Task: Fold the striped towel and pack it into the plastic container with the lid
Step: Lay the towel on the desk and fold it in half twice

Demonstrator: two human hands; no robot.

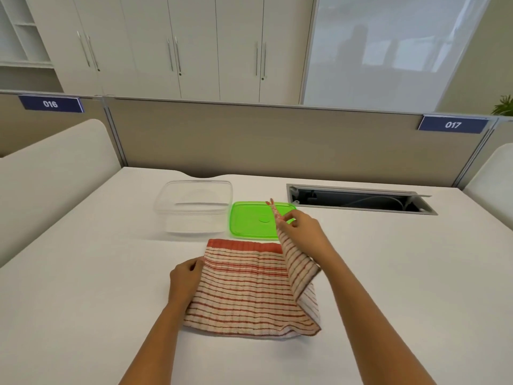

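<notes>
— Where's the towel [244,290] sitting?

— Flat on the white table [83,287], right in front of the person, near side of the box and lid. It's ribbed cotton, cream with thin red stripes and a solid red band along the far edge. The stripes run left to right; the cloth lies nearly square, its fold along the near edge.

— And the hands?

— The left hand [185,279] is curled closed on the towel's left edge, pinning it. The right hand [299,232] pinches the far right corner between thumb and fingertips and holds it up, so that side stands as a tilted flap pointing away from the person.

— The container?

— The clear plastic container [194,207] sits open and upright just beyond the towel, a rounded rectangle. The translucent green lid [249,220] lies flat beside it on the right, partly behind the raised corner.
</notes>
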